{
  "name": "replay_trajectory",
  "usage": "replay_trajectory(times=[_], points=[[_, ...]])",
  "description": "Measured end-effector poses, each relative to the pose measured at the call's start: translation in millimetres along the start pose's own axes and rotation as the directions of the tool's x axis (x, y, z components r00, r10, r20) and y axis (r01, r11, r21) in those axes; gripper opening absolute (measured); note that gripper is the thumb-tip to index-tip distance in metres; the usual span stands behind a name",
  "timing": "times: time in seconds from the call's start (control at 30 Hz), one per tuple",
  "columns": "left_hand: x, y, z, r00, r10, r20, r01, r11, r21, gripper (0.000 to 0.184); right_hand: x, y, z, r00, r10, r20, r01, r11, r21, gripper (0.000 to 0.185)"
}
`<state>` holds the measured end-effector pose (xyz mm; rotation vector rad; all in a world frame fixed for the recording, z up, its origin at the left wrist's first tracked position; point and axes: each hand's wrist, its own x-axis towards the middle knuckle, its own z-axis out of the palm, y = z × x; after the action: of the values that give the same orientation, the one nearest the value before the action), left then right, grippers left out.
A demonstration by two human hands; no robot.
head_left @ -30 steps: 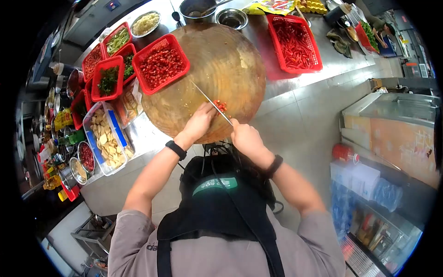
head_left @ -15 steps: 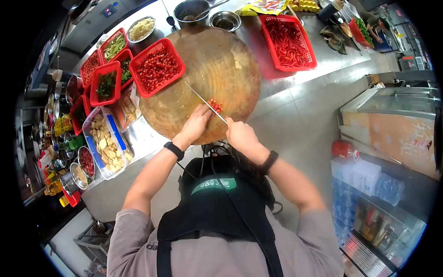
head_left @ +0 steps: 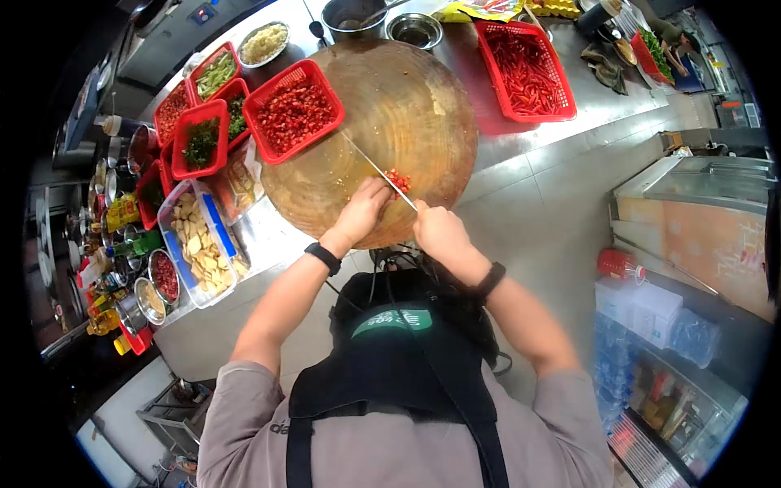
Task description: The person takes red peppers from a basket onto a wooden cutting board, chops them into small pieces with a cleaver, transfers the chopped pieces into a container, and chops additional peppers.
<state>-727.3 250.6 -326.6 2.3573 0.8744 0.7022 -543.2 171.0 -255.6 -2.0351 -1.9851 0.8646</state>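
Wooden chopping block x1, upper centre of frame. Knife x1, right hand closed round its handle. Chopped red chilli, one pile, just across the blade from left hand's curled fingers; can't tell if those pinch anything. Chopped-chilli basket x1, upper left; whole-chilli basket x1, upper right.

Knife over a round wooden chopping block, chopped red pepper beside it.
The knife stands on edge, its blade seen as a thin silver line slanting from upper left to lower right. The pepper, cut into small, bright red bits, lies in a loose little heap just right of the blade's handle end. The block lies flat, brown and worn, with curved ring marks and a paler patch toward its upper right.
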Motion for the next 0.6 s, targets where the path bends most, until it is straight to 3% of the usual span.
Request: replay_trajectory(times=[0.23, 0.33, 0.4, 0.43, 0.6], points=[[-5.3, -1.1, 4.4, 1.0, -0.019, -0.011, 0.019, 1.0, -0.008, 0.019, -31.3, 0.5, -18.0, 0.996, 0.03, 0.085, -0.032, 0.999, 0.024, 0.017], [-7.8, 2.5, 1.9, 0.999, -0.045, 0.027, 0.044, 0.999, 0.01, 0.019, -20.6, -2.9, -8.2, 0.995, 0.041, 0.088, -0.043, 0.999, 0.025, 0.016], [-2.9, 2.0, 2.3, 0.999, 0.001, -0.048, -0.001, 1.0, 0.006, 0.017, -0.4, -7.1, 1.7, 0.998, 0.04, 0.053, -0.041, 0.999, 0.014, 0.017], [-6.0, -2.8, 2.7, 0.999, -0.02, 0.036, 0.019, 0.999, 0.042, 0.017, 1.1, -3.4, -1.4, 0.998, 0.046, 0.049, -0.049, 0.998, 0.046, 0.018], [-10.0, -2.1, 5.9, 1.0, -0.013, 0.012, 0.013, 1.0, 0.021, 0.017, -26.3, -0.8, -15.3, 0.999, 0.026, 0.031, -0.027, 0.999, 0.041, 0.018]])
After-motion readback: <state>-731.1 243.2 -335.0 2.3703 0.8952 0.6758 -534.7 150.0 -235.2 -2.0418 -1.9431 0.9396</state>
